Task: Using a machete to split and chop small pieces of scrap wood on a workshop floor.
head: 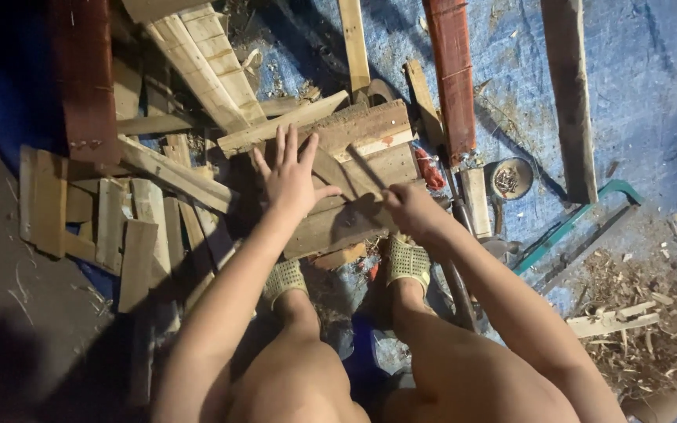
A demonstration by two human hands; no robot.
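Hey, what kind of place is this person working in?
Probably a makeshift woodworking spot on the ground: scrap wooden planks piled over a blue tarp, a green-framed hand saw, and wood shavings strewn about.

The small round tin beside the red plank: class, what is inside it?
The round tin lies open on the blue tarp. Inside is a cluster of small dark, rusty-looking bits, possibly nails; too small to be certain. The tin's bottom beneath them is hidden.
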